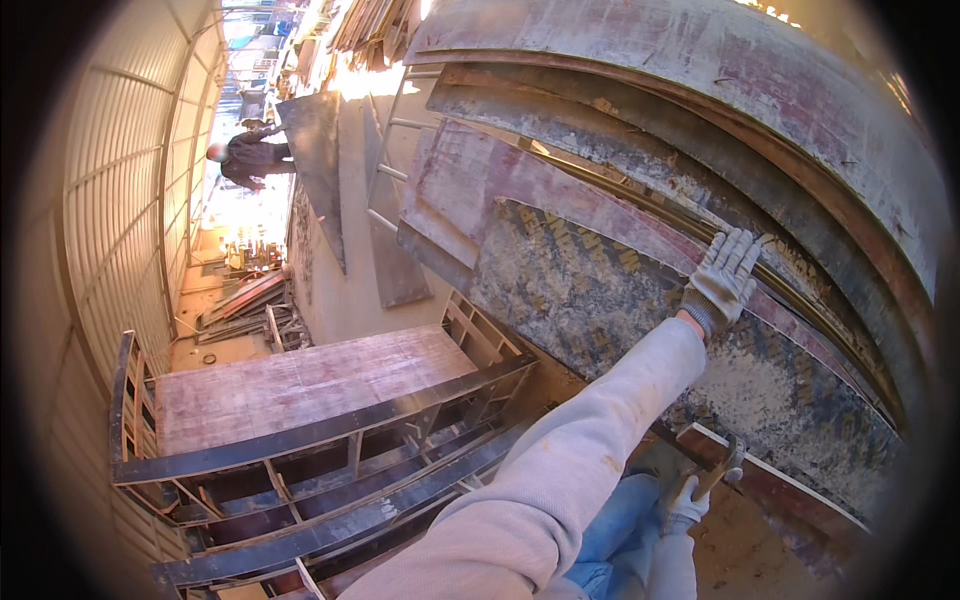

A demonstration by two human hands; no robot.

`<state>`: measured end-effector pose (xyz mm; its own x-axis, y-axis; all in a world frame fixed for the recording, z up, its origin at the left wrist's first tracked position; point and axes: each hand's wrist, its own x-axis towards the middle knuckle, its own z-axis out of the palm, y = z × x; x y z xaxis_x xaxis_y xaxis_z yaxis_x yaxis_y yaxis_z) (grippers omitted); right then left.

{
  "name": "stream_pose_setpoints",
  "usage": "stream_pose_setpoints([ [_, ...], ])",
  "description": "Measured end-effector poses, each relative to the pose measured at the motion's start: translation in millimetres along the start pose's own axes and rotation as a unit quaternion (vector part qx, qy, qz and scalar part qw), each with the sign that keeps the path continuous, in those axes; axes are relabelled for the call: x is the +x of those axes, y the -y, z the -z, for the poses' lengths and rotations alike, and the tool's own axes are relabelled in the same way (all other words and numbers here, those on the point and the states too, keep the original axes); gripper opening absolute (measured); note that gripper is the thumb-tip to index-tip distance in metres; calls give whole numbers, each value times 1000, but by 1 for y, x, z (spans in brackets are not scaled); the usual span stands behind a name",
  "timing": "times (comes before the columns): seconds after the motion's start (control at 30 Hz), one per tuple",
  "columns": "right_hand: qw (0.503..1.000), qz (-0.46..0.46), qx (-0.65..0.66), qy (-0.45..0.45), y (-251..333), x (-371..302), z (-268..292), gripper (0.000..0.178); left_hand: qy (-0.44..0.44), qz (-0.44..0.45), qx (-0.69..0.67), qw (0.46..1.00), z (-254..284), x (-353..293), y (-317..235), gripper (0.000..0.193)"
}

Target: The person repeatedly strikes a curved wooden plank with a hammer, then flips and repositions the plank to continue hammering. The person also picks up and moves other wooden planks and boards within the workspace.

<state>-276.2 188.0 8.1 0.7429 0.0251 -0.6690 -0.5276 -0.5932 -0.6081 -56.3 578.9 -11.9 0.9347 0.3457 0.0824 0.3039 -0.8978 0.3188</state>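
My left hand (722,275), in a pale knitted glove, reaches far out across a stack of worn plywood panels. Its fingers are stretched and lie over the upper edge of a dark, cement-stained panel (590,285), beside a long yellowish strip (640,192). Lower down, my gloved right hand (686,507) is closed around the handle of a hammer (716,474). The hammer's metal head (737,457) is next to a reddish board (775,480) with a pale edge; whether they touch I cannot tell.
Large curved-looking panels (700,70) lean at the upper right. At lower left stands a ribbed formwork frame (320,430) with a reddish panel (310,385) in it. A metal ladder (388,172), scrap timber (250,305) and corrugated wall (125,150) lie beyond. A person (250,157) is near a dark sheet (318,165).
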Motion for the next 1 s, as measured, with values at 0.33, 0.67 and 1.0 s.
stream_pose_setpoints([
  [0.33,987,-140,69,34,87,-7,46,24,24,1,-18,1000,12,0,-2,69],
  [0.67,971,-236,-26,10,85,29,145,22,59,13,7,998,-1,-2,1,69],
  [1.0,991,-51,16,-121,-48,36,96,34,-2,-3,7,1000,2,-3,-2,70],
])
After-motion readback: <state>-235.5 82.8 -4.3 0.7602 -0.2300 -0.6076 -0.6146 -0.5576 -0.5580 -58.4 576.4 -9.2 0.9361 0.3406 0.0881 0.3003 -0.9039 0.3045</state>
